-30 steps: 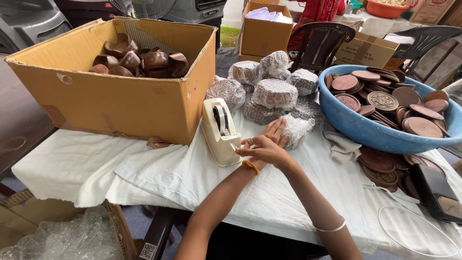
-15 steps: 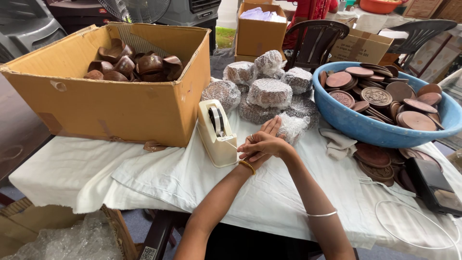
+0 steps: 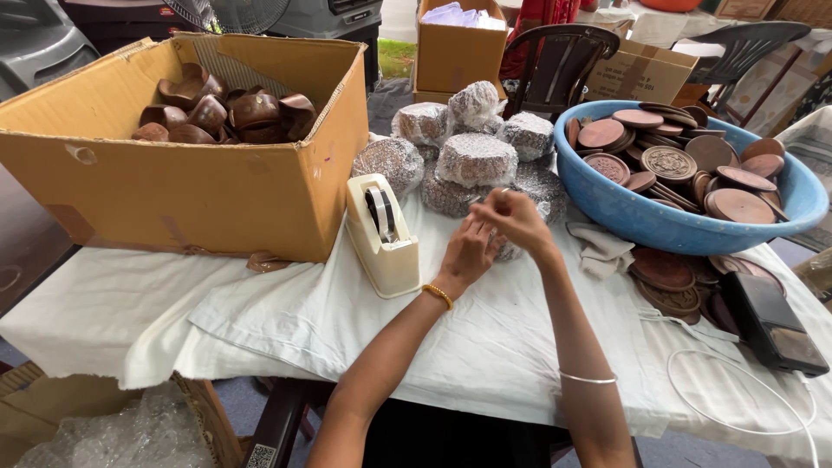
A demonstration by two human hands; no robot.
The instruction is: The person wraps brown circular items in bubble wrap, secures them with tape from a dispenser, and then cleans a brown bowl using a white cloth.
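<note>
A white cloth-covered table [image 3: 260, 321] holds a cardboard box [image 3: 199, 191], a tape dispenser [image 3: 383, 236] and a blue tub [image 3: 641, 221]. Left hand [image 3: 465, 253] and right hand [image 3: 517, 217] pinch a bubble-wrapped bundle [image 3: 510, 250] beside the wrapped pile [image 3: 475, 159]. It looks light, cushioned and slippery, best gripped around its sides.

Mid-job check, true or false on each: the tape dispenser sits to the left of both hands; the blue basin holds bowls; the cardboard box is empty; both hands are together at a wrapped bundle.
1. The cream tape dispenser sits left of both hands. True.
2. The blue basin holds bowls. False: it holds flat brown round discs.
3. The big cardboard box is empty. False: brown wooden bowls lie inside.
4. The left hand and right hand meet at a wrapped bundle. True.
</note>
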